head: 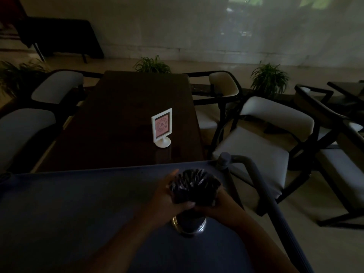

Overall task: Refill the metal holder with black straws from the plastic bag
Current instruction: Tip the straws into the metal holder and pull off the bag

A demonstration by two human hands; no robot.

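Dim room, grey cart top filling the near foreground, most detail lost in shadow.

Near edge, about 6 o'clock: both forearms cut off by the frame bottom, converging toward the middle right. Metal holder upright on the cart, only its shiny rim and lower wall visible, mouth hidden behind the hands. Just above it, toward 12 o'clock: left hand wrapped around the left side of the black straws, thumb tip raised at the bundle's upper left; right hand closed on the bundle's right and lower side. Fingers of both meeting under the bundle, curled tight around it. Straw ends fanned upward and away, individual straws hard to separate in the dark; lower ends hidden, so contact with the holder impossible to judge. Plastic bag not made out.

Farther, 12 o'clock: dark wooden table carrying a white sign stand. At 2 o'clock: cushioned chairs. Beyond: potted plants along a pale wall.
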